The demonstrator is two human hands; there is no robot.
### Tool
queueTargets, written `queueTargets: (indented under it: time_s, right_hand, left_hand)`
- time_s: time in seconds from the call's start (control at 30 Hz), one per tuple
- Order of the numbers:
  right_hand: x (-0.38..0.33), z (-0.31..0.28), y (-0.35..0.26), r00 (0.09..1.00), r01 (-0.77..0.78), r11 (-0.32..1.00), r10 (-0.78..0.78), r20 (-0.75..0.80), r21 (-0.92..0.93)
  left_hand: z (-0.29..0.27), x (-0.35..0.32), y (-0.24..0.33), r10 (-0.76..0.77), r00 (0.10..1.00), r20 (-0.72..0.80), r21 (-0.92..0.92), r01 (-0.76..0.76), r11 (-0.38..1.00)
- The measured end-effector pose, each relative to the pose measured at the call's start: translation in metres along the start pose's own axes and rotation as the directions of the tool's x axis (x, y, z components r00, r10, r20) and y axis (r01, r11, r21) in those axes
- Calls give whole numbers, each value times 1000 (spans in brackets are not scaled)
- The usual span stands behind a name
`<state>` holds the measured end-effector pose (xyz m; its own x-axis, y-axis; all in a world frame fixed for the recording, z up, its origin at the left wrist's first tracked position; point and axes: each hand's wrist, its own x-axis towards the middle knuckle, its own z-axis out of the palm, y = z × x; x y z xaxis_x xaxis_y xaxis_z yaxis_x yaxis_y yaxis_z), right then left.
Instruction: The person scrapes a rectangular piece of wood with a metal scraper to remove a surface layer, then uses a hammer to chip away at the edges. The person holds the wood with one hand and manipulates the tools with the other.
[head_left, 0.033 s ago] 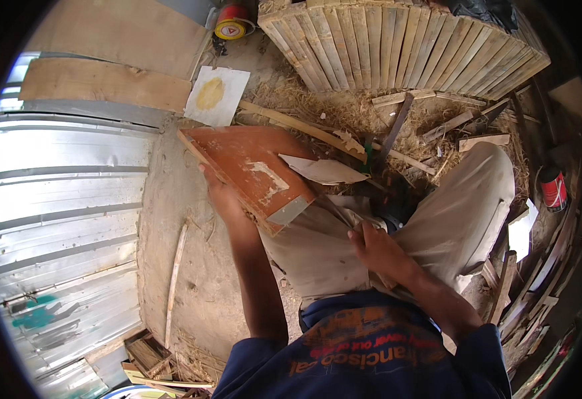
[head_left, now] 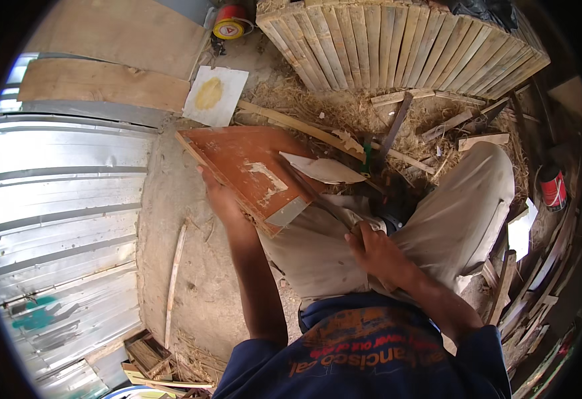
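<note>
My right grip (head_left: 374,251) is closed round the handle end of a long, thin tool (head_left: 336,214), low over my lap; its far part is blurred, so I cannot tell its exact kind. My left grip (head_left: 221,199) holds the reddish-brown board (head_left: 227,149) by its long left edge, fingers partly hidden beneath. The board lies ahead and to the left of my right grip, tilted, its long axis slanting from far left down toward my lap. My left grip is the nearer, touching the wood; my right one stands apart from it, with the tool pointing forward and left toward the board's right side. A pale flap (head_left: 323,169) sticks out there, and a grey patch (head_left: 287,211) covers the near corner, over my left trouser leg (head_left: 311,263). Farther out, a yellow-stained sheet (head_left: 215,93) lies beyond the board, wood strips and shavings litter the ground ahead, and a slatted wooden piece (head_left: 397,50) stands past them.
</note>
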<state>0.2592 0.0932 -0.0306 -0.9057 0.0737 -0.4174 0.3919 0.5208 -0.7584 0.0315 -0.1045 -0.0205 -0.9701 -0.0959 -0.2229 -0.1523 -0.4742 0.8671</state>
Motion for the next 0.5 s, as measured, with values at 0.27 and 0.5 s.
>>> queueTargets:
  time_s: [0.27,0.5]
  right_hand:
    - [14,1,22,999,-2,984,8,-36,180]
    - [27,5,42,968,-237,805,150,199,545]
  left_hand:
    - [-10,9,20,-227,974,-21,220,226,949]
    - [-42,-27,32,-219,974,-52,50,221,974]
